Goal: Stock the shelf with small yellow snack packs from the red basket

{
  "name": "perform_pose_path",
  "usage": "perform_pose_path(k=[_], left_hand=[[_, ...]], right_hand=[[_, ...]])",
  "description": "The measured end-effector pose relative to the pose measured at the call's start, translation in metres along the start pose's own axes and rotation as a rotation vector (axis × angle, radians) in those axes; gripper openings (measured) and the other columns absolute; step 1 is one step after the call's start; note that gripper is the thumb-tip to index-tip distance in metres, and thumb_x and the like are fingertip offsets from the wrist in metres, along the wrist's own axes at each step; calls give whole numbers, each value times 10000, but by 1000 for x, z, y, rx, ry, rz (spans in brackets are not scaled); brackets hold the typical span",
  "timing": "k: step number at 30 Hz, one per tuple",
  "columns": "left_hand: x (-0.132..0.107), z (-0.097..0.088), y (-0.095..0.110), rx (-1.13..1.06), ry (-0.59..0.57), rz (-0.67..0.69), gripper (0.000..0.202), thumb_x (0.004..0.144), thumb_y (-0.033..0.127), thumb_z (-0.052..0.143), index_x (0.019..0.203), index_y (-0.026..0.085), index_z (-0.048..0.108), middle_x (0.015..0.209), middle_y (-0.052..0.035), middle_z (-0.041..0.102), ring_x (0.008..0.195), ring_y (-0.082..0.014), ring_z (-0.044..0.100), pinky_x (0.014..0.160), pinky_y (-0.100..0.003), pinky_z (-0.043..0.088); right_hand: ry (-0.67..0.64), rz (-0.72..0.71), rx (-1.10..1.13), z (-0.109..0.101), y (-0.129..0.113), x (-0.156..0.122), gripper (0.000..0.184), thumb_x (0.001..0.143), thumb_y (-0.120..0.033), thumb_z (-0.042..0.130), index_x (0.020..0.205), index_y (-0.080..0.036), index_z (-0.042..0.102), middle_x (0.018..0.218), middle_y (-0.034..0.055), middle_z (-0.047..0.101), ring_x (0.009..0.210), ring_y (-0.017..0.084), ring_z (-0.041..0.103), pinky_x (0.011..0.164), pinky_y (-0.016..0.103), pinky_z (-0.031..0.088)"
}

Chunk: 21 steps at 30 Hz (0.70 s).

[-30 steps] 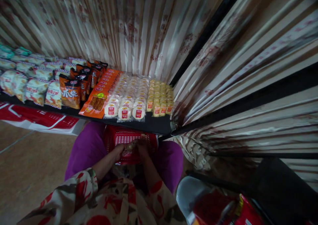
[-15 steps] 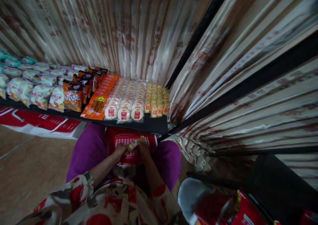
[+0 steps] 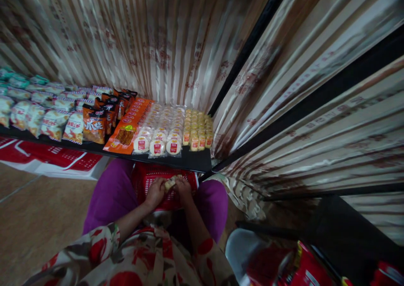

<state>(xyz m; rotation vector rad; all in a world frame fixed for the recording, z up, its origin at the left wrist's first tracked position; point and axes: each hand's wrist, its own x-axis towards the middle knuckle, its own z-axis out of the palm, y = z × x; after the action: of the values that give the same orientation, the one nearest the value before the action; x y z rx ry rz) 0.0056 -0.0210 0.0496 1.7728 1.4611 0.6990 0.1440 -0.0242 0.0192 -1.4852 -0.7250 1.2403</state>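
A small yellowish snack packet is held between both hands above a red plastic basket that rests on my lap. My left hand grips the packet's left end with curled fingers. Closed fingers of my right hand hold its right end. Just beyond the basket runs a low black shelf. On it lie rows of small yellow packets, round white cakes in clear wrap and flat orange packs.
Dark orange snack bags and pale bags fill the shelf's left part. A striped curtain hangs behind. A red-and-white carton lies under the shelf at left. Red packaging sits at lower right.
Both hands with the packet have risen a little over the basket and moved closer together. The view has shifted slightly.
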Motion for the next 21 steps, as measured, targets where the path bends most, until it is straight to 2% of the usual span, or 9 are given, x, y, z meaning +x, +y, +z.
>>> perform_pose_path(k=[5,9,14,21], left_hand=[[-11,-3,11,52,16,177,261,843,175,374,997,190,584,1041,-66,580,1011,-187,532,925,-363,428],[-19,1,11,84,9,270,250,820,226,481,1057,206,557,1117,-71,541,1046,-189,522,927,-361,446],[-22,3,14,87,1,262,294,818,151,439,1089,202,541,1124,-80,535,1062,-189,514,956,-349,426],[-23,-3,23,-72,-6,212,242,837,209,426,1041,205,555,1049,-76,573,1012,-189,530,930,-347,419]], right_hand=[[58,53,50,1,-7,-1,302,564,-449,635,728,-215,536,675,9,626,574,146,570,530,266,465],[70,61,43,-1,-14,-3,271,560,-415,633,700,-207,529,649,-12,605,567,129,559,528,244,463],[64,47,18,-4,-23,-9,254,586,-399,631,724,-205,544,681,-15,618,603,128,580,559,237,478],[76,54,-41,-6,-39,-15,257,587,-430,655,696,-209,582,634,-17,618,549,122,563,517,233,458]])
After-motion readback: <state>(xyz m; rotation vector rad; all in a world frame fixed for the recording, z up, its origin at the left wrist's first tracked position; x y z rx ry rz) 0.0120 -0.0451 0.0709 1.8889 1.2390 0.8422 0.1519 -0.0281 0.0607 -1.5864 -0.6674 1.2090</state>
